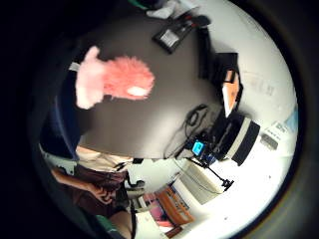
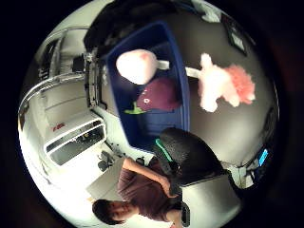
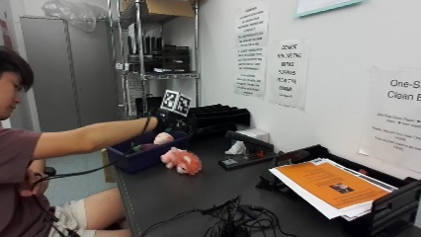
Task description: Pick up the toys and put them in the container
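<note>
My gloved right hand (image 3: 163, 122) hovers over the blue container (image 3: 135, 159) at the table's left edge, with nothing in it. Inside the container (image 2: 185, 102) lie a pale pink round toy (image 2: 137, 66) and a purple eggplant toy (image 2: 159, 94); both also show in the outside view, the pink one (image 3: 163, 138) beside the purple one (image 3: 146, 146). A fluffy pink plush animal (image 3: 182, 161) lies on the dark table just right of the container, apart from my hand. The plush (image 1: 114, 78) (image 2: 223, 88) shows in both palm views.
A black flat device (image 3: 244, 157) and a white crumpled tissue (image 3: 236, 147) lie beyond the plush. A paper tray with an orange sheet (image 3: 329, 185) stands at the right. Tangled cables (image 3: 230, 219) lie near the front edge. Black stacked trays (image 3: 217, 117) and a metal shelf (image 3: 158, 59) are behind.
</note>
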Demonstrator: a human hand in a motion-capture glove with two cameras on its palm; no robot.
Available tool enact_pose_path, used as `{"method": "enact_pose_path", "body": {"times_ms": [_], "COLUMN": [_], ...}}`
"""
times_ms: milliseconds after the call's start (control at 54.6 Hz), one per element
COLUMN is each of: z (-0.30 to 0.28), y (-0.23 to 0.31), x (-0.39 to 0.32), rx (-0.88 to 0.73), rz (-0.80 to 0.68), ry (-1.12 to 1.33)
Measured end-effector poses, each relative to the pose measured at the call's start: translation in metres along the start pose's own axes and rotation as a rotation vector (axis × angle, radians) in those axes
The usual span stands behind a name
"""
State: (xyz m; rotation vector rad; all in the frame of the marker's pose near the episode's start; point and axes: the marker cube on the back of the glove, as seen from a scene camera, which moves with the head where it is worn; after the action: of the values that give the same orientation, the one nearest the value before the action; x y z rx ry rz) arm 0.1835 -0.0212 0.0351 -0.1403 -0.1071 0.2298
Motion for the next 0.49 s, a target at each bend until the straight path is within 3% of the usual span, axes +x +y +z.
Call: {"method": "enact_pose_path", "body": {"times_ms": [202, 495], "z": [0.115, 0.132], "y": [-0.059, -0.077], "x": [0.032, 0.053], "rx": [-0.252, 0.139], "rz": [0.067, 0.024], "ry": [0.131, 0.085]}}
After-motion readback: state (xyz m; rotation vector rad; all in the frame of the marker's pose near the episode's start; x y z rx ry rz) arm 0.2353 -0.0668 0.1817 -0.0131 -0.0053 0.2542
